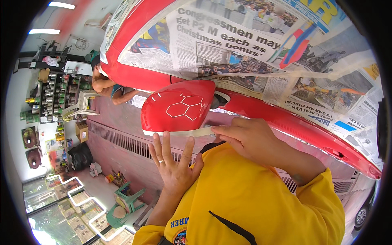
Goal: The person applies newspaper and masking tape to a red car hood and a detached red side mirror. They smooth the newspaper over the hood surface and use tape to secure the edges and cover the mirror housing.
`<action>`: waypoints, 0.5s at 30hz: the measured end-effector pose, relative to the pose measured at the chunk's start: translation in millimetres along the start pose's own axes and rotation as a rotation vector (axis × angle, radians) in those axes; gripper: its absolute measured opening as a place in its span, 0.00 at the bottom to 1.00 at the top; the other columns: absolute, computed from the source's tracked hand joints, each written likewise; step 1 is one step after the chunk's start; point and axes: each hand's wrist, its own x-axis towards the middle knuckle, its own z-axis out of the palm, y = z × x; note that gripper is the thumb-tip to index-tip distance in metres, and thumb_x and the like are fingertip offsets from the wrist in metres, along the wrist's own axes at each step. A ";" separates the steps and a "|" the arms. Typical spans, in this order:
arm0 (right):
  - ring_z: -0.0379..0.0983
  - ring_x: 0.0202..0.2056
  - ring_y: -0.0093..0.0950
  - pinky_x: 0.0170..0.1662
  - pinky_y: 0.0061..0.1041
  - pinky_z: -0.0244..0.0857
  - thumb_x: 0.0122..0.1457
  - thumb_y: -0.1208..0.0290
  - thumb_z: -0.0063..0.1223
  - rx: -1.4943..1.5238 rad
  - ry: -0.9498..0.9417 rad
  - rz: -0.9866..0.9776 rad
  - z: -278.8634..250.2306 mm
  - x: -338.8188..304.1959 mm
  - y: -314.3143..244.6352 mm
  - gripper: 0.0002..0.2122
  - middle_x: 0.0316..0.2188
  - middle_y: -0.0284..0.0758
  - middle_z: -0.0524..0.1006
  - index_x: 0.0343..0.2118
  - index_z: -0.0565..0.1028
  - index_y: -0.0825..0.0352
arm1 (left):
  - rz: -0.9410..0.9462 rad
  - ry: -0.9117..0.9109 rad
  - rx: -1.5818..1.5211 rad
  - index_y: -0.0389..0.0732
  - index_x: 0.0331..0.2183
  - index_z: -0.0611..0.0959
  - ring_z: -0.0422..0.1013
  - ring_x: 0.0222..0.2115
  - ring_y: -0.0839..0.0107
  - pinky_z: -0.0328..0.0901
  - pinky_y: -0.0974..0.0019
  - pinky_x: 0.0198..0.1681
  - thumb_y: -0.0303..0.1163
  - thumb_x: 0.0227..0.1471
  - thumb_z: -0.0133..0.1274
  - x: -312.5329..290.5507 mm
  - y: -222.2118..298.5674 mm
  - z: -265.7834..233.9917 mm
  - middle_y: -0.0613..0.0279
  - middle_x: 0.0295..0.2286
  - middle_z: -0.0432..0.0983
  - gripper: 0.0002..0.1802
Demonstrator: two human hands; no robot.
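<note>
A glossy red car side mirror (159, 110) with a pattern of white linked hexagon lines juts out from the red car door (261, 112). Along the mirror's near lower edge runs a pale strip of masking tape (201, 132), its right part stretched off the edge. My right hand (251, 139) is closed, pinching the tape's right end between thumb and fingers. With fingers spread and stretched out, my left hand (175, 169) is beside the mirror's lower edge, its fingertips at the tape. A ring is on one of its fingers. Nothing is gripped in that hand.
Taped newspaper (228, 45) covers the car windows above the door. Another person (108, 83) crouches by the car at far left. Shelves of cans (53, 96), a pale plastic chair (79, 106), a green chair (124, 204) and a floor grate (122, 136) are beyond.
</note>
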 end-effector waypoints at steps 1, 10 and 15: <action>0.83 0.33 0.38 0.34 0.39 0.75 0.69 0.66 0.63 -0.004 0.021 0.008 4.9 0.2 0.4 0.13 0.35 0.33 0.83 0.55 0.87 0.54 | 0.026 -0.029 -0.016 0.52 0.68 0.79 0.52 0.76 0.29 0.48 0.24 0.75 0.42 0.48 0.73 2.0 4.0 -0.3 0.33 0.73 0.57 0.45; 0.82 0.33 0.39 0.36 0.41 0.75 0.68 0.65 0.63 0.080 0.098 0.026 39.3 3.9 13.8 0.15 0.33 0.34 0.82 0.56 0.88 0.50 | 0.007 -0.072 0.015 0.51 0.69 0.79 0.56 0.75 0.32 0.49 0.25 0.75 0.43 0.50 0.72 9.5 8.4 -4.7 0.36 0.71 0.61 0.45; 0.82 0.34 0.41 0.37 0.42 0.76 0.70 0.64 0.59 0.123 0.087 0.023 47.3 5.3 18.0 0.15 0.34 0.36 0.82 0.58 0.87 0.49 | -0.010 -0.090 -0.029 0.47 0.69 0.79 0.55 0.75 0.32 0.50 0.24 0.74 0.42 0.50 0.73 14.7 16.5 -8.7 0.36 0.72 0.60 0.46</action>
